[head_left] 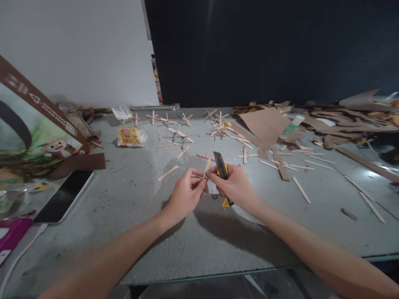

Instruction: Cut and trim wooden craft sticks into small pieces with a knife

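Flat wooden stick (207,167) — pinched by left hand (184,193).

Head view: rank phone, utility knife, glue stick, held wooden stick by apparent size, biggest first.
1. Phone
2. Utility knife, partly covered by right hand
3. Glue stick
4. Held wooden stick, visible part only

We are looking through one camera, worn on the person's head; we are facing forward and down over the bench (102,203), taking it in from the near edge to the white wall (77,50) and dark panel (274,50) behind; we are seeing the left hand (185,191) and right hand (235,182) close by, mid-view, the forearms (289,232) stretching away from us.
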A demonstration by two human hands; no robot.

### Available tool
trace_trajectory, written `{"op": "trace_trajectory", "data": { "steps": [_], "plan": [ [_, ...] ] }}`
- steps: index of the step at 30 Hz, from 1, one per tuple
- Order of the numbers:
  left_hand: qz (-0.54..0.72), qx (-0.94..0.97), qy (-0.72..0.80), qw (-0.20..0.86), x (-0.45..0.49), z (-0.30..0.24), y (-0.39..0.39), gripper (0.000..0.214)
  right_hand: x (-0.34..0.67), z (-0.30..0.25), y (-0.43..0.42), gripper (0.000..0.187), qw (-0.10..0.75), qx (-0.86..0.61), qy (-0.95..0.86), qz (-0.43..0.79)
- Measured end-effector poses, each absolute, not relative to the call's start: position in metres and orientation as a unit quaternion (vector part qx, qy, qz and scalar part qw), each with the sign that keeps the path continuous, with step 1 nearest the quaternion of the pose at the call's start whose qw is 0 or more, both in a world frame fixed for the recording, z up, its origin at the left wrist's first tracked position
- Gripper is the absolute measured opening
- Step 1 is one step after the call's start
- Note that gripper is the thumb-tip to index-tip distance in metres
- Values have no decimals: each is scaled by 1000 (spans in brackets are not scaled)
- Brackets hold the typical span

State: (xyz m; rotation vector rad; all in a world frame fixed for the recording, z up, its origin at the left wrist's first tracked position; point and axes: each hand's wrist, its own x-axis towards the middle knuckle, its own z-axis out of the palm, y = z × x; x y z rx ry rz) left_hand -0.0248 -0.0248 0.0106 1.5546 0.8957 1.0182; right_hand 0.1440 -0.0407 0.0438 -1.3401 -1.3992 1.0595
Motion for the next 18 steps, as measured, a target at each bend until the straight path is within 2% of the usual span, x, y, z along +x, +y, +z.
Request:
{"op": "trace_trajectory", "data": {
  "steps": [7, 18],
  "plan": [
    [428, 627, 363, 540, -24, 12, -26, 40, 144, 50, -41, 25, 442, -536, -550, 465],
    [424, 622, 361, 550, -23, 15, -27, 43, 144, 51, -42, 28, 443, -523, -538, 490]
  ]
}}
